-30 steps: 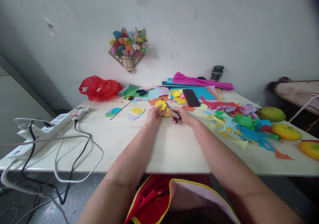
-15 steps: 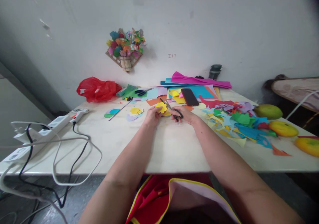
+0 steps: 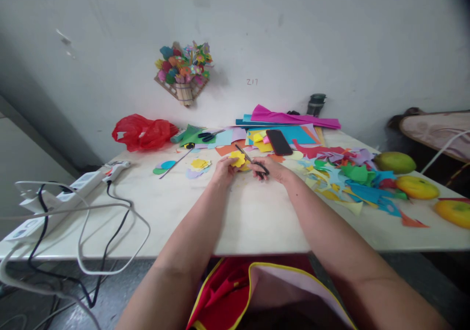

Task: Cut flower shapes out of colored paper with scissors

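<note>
A yellow paper flower (image 3: 238, 158) with a scalloped edge is pinched in my left hand (image 3: 225, 170), above the middle of the table. My right hand (image 3: 270, 169) is closed around the black handles of a pair of scissors (image 3: 261, 170). The blades point up and to the left, right beside the flower's edge; whether they touch it I cannot tell. To the left of my left hand lie yellow paper flowers (image 3: 200, 164) and a pair of green and blue paper circles (image 3: 168, 165). A dark phone (image 3: 279, 142) rests on coloured paper beyond my right hand.
Paper scraps (image 3: 352, 178) spread over the table's right side, beside several mangoes (image 3: 417, 187). A second pair of scissors (image 3: 207, 136) and a red plastic bag (image 3: 144, 132) lie at the back left. A power strip (image 3: 55, 207) with loose cables occupies the left edge.
The scissor blades look closer together than before. Both hands stay in nearly the same place, with the flower and scissors still held; the view has shifted slightly.
</note>
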`<action>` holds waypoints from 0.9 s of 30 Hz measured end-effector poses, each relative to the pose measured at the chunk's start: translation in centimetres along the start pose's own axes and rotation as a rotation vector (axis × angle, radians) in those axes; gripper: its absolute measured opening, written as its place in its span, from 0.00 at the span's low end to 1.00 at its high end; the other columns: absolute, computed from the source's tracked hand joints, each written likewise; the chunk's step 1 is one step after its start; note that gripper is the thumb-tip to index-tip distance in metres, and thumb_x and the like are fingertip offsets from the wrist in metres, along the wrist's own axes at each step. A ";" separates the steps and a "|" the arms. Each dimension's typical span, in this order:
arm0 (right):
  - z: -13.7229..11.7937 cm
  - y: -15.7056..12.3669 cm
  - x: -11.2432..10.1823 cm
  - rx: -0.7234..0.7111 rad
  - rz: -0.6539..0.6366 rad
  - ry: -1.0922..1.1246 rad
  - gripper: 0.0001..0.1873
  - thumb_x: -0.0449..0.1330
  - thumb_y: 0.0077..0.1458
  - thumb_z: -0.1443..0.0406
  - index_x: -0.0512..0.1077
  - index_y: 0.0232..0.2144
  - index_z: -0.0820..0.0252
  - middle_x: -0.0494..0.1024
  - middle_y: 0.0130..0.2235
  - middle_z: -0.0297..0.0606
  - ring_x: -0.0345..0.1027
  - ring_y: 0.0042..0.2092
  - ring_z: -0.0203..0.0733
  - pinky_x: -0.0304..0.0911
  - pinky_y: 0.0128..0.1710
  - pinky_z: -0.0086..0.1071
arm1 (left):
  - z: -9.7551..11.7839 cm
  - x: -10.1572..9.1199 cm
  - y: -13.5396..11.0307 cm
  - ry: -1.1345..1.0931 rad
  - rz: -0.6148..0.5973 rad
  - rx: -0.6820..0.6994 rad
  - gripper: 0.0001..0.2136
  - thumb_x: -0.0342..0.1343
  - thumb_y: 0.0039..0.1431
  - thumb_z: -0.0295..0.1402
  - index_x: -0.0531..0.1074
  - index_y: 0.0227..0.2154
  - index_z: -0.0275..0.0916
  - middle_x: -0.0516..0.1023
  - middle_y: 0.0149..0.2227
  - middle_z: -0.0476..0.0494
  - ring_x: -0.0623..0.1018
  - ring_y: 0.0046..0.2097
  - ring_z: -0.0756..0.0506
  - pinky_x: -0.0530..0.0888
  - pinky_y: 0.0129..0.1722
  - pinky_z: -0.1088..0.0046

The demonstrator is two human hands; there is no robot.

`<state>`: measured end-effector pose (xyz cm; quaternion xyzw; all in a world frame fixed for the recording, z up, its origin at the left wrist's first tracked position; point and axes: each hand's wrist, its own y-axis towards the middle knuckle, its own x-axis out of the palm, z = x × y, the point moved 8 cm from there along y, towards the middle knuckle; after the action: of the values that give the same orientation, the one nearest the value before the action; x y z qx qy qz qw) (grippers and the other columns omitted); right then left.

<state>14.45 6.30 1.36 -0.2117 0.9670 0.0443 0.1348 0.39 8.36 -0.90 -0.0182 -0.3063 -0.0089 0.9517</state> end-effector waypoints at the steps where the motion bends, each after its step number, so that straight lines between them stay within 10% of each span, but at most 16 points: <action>1: 0.0 0.0 0.0 0.000 0.002 -0.003 0.14 0.65 0.54 0.59 0.66 0.27 0.62 0.73 0.21 0.33 0.64 0.18 0.29 0.52 0.11 0.21 | 0.0 0.0 0.0 0.000 -0.003 -0.004 0.06 0.57 0.47 0.20 0.73 0.30 0.32 0.81 0.32 0.39 0.82 0.39 0.43 0.79 0.40 0.69; 27: -0.2 -0.1 0.2 0.033 0.021 -0.003 0.13 0.64 0.54 0.61 0.66 0.26 0.62 0.69 0.18 0.29 0.61 0.16 0.28 0.47 0.10 0.21 | -0.1 0.1 -0.1 -0.060 0.011 -0.018 0.11 0.59 0.43 0.20 0.72 0.33 0.34 0.80 0.31 0.41 0.82 0.38 0.43 0.79 0.38 0.70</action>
<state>14.29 6.10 1.45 -0.1991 0.9695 0.0300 0.1395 0.53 8.27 -0.96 -0.0288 -0.3343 -0.0058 0.9420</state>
